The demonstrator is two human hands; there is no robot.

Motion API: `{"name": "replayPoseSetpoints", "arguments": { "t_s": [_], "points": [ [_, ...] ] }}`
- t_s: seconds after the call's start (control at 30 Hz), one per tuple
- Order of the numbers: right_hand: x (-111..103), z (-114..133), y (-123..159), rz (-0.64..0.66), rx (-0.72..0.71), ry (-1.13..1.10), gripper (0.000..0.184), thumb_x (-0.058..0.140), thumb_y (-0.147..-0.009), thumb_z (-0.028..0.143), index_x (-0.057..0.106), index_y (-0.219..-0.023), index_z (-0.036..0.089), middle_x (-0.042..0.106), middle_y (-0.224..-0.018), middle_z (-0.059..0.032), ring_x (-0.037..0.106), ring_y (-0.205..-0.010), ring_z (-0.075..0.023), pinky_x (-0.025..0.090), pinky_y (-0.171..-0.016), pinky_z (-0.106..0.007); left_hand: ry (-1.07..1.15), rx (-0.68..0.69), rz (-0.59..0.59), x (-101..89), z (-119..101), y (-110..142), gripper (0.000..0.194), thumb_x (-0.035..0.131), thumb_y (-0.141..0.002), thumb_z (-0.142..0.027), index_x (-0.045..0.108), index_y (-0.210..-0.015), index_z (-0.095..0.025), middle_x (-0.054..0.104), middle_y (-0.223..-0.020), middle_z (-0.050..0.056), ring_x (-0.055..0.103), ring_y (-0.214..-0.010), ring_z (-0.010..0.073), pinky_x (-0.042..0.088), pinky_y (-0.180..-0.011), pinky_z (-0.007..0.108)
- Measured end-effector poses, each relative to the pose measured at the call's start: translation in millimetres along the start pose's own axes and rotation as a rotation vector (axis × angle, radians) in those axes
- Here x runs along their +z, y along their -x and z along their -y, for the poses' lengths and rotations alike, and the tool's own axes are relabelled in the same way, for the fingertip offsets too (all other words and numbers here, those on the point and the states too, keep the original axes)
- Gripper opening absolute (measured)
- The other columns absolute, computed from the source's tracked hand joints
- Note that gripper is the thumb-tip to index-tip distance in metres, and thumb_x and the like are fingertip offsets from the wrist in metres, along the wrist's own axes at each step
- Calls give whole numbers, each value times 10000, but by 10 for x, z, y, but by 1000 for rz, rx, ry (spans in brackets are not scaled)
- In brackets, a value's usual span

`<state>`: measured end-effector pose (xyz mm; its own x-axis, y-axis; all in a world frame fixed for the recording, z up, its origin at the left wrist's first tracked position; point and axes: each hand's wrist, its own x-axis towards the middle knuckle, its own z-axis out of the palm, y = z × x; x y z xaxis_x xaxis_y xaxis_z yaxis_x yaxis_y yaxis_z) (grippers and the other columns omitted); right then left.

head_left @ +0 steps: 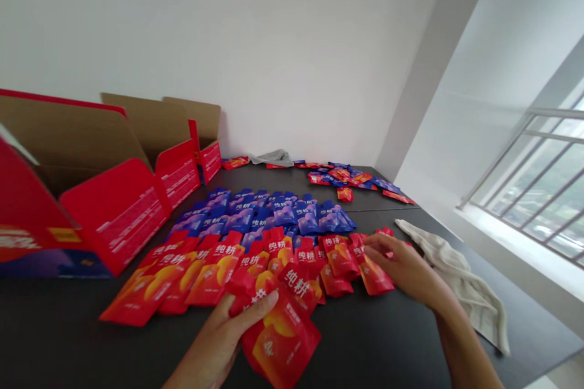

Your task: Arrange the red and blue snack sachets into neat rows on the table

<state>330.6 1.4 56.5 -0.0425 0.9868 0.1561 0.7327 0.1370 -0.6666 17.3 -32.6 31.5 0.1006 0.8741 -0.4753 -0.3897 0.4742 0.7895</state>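
My left hand (228, 331) grips a red pouch (283, 340) near the table's front edge, thumb pressed across its top. My right hand (404, 267) rests on the right end of a row of red pouches (214, 270), its fingers curled onto one red pouch (375, 276) there. Behind that row lie several blue pouches (269, 216) in overlapping rows.
An open red cardboard box (91, 194) stands at the left, a second one (207, 152) behind it. A loose pile of red and blue pouches (351, 179) lies at the back, a grey cloth (274, 158) near it. A white towel (460, 282) lies at the right on the dark table (68, 340). A barred window (542, 182) is at right.
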Motion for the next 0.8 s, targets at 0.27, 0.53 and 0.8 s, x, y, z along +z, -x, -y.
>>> {"name": "replayPoseSetpoints", "arguments": {
  "t_s": [0.27,0.53,0.8],
  "points": [
    [463,534,364,477,-93,-528,403,555,-940,501,608,-1210,207,631,-1116,-60,592,-969,-176,475,-802,-245,-123,87,64,-106,115,-106,600,948,-575,-390,618,-1020,-159,689,-1010,115,662,-987,350,634,-736,342],
    [864,540,346,476,-52,-812,413,575,-922,519,572,-778,132,582,-653,-5,495,-610,-77,372,-620,-179,-172,62,63,-126,113,-99,534,949,-585,-380,637,-973,-188,658,-1142,85,612,-1115,315,609,-869,319],
    [-124,-150,-253,36,160,-729,438,676,-771,466,388,-629,168,359,-540,64,275,-481,-39,223,-470,-188,-157,65,91,-93,5,-69,517,981,-483,-407,674,-806,-145,700,-910,95,667,-953,276,588,-751,213]
  ]
}}
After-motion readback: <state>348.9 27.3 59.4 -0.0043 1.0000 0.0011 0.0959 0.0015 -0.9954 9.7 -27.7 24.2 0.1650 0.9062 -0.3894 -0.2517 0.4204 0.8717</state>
